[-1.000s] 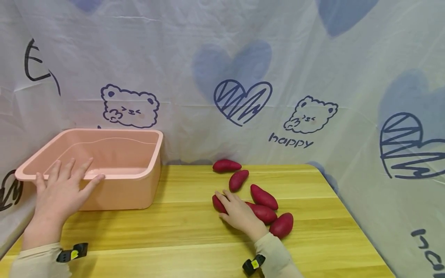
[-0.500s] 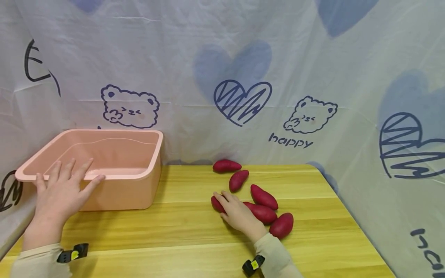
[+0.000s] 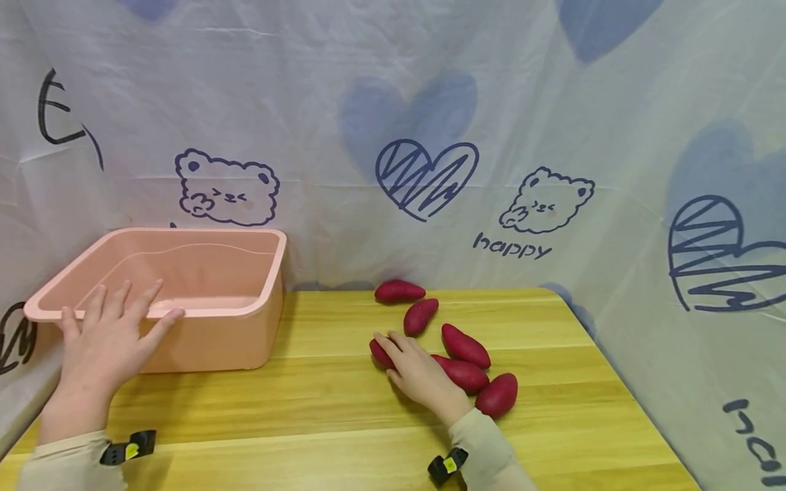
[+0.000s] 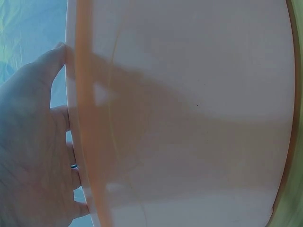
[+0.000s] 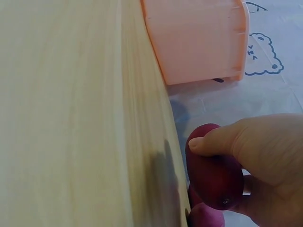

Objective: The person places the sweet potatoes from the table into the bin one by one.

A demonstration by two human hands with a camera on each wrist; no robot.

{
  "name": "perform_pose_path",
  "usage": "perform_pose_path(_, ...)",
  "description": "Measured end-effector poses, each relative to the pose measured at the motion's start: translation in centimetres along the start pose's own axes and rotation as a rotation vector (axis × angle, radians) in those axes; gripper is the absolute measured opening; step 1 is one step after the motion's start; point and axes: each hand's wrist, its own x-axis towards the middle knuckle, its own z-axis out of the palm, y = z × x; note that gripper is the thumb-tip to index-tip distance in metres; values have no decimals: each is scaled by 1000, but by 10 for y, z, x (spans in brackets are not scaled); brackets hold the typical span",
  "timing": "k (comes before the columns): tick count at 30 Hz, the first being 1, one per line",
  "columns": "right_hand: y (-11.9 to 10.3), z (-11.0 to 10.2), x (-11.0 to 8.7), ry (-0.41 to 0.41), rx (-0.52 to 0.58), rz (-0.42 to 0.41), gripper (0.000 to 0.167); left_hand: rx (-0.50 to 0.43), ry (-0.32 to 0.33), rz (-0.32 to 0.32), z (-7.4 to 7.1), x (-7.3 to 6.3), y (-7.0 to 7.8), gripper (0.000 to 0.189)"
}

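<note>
Held tuber [image 3: 380, 356] partly behind fingers [image 3: 399, 342]

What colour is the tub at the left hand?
The tub is light pink, clearest in the head view.

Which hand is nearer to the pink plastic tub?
Left. The left hand touches the pink plastic tub at its near rim; the right hand is apart from it, to the tub's right, gripping a red sweet potato.

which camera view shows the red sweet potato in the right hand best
The right wrist view: most of the red sweet potato shows there up close, with the right hand gripping it. In the head view that hand hides all but one end; the left wrist view does not show it.
</note>
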Motion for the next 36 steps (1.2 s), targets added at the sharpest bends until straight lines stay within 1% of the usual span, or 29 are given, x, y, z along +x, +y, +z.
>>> perform_pose_path(6, -4, -6, 2, 18, 4, -23, 65, -5, 1, -7, 1, -1, 0, 76)
perform_pose_path(10, -10, -8, 6, 29, 8, -40, 63, -3, 4, 2, 0, -1, -1, 75)
perform_pose_path(18, -18, -9, 14, 60, 6, -84, 62, -7, 12, 3, 1, 0, -1, 74)
perform_pose_path(25, -25, -12, 22, 59, 7, -98, 62, -16, 12, 9, 0, 0, 0, 74)
perform_pose_path(32, -32, -17, 31, 107, -3, -150, 58, -10, 7, 4, 0, 0, -1, 75)
perform_pose_path(36, -36, -19, 36, 113, -13, -164, 58, -15, 4, 12, 0, 0, -1, 74)
